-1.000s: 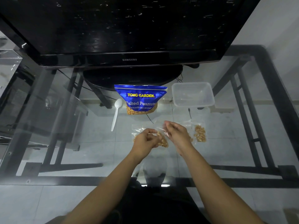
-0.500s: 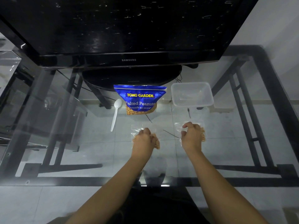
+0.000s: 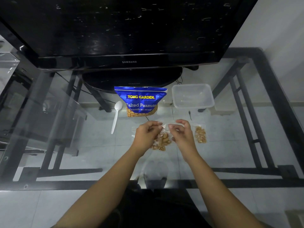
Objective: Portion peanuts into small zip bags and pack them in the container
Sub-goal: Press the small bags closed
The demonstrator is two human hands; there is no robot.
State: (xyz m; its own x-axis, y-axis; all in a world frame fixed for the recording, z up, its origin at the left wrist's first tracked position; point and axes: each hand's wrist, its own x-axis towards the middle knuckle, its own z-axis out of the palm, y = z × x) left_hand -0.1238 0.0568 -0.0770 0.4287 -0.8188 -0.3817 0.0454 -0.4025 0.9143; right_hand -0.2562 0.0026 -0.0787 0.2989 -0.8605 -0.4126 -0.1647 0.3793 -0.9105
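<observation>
A small clear zip bag with peanuts (image 3: 162, 139) hangs between my hands above the glass table. My left hand (image 3: 146, 133) and my right hand (image 3: 181, 133) both pinch its top edge. Another small zip bag with peanuts (image 3: 200, 134) lies flat on the glass just right of my right hand. The blue Tong Garden salted peanuts pouch (image 3: 141, 101) stands behind my hands. The clear plastic container (image 3: 192, 95) sits to the pouch's right, with no bags inside.
A white plastic spoon (image 3: 116, 117) lies left of the pouch. A black Samsung television (image 3: 128, 30) on its stand fills the back of the glass table (image 3: 65, 145). The table's black frame runs along the right and near edges.
My right hand left the second bag on the right and came back to the middle bag. Both hands now hold that bag by its top, lifted slightly.
</observation>
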